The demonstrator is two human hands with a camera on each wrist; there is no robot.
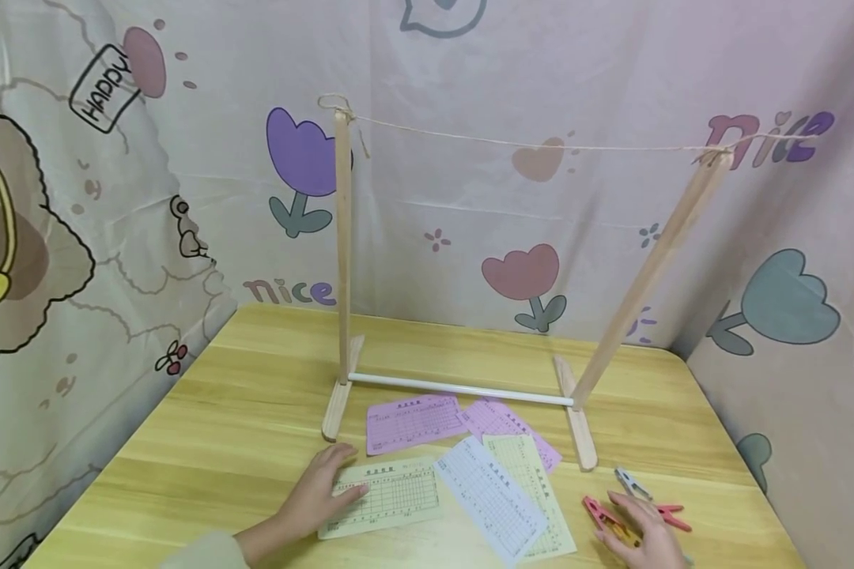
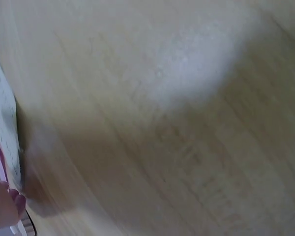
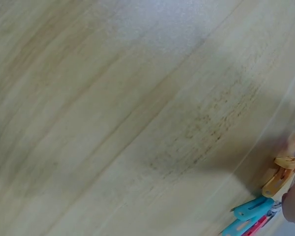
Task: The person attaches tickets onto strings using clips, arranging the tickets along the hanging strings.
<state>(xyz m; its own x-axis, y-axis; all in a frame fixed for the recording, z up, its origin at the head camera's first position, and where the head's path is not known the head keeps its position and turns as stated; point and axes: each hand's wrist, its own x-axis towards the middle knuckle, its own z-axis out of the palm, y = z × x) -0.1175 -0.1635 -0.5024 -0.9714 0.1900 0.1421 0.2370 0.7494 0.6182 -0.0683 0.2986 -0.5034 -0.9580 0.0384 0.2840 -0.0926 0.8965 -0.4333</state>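
My left hand (image 1: 309, 494) holds the left end of a pale green printed slip (image 1: 398, 498), with the thumb over its top face. In the left wrist view that slip (image 2: 5, 113) stands a little off the table, and the fingertips show beside its edge. Over a small group of clothespins hovers my right hand (image 1: 648, 533), fingers spread around a red clothespin (image 1: 596, 512). A grey clothespin (image 1: 632, 482) lies just beyond the fingers. Yellow (image 3: 280, 181) and turquoise clothespins (image 3: 250, 209) show in the right wrist view. The palm hides part of the group.
A wooden frame (image 1: 344, 253) stands on the table, with twine (image 1: 505, 142) tied between its two posts and a white rod (image 1: 462, 388) low across. Two purple slips (image 1: 413, 423), a white slip (image 1: 491, 498) and another green slip (image 1: 558, 529) lie before it.
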